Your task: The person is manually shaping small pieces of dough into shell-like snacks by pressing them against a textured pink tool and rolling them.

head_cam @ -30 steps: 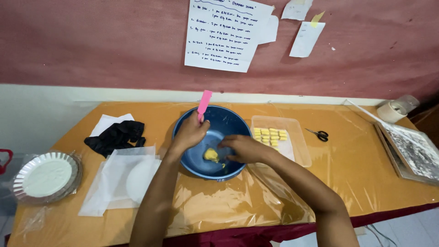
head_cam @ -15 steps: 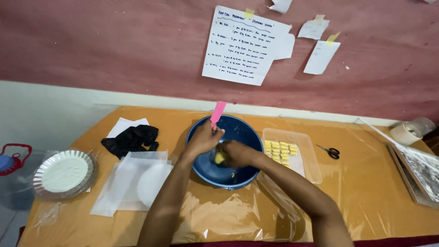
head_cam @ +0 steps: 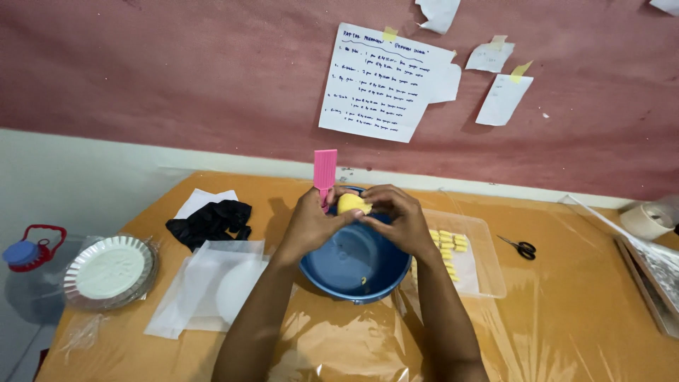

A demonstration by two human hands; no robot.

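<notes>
Both hands, left hand [head_cam: 309, 221] and right hand [head_cam: 397, 216], pinch a yellow dough lump [head_cam: 350, 204] above a blue bowl [head_cam: 353, 263]; a pink spatula [head_cam: 325, 172] stands behind.

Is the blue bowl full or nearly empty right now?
Nearly empty: the blue bowl shows bare bottom with small yellow bits; the yellow lump is held above it.

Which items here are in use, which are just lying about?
In use: left hand and right hand holding yellow dough lump, pink scraper, blue bowl.
Lying about: scissors, black gloves, foil pan, tape roll, tray of yellow pieces.
</notes>
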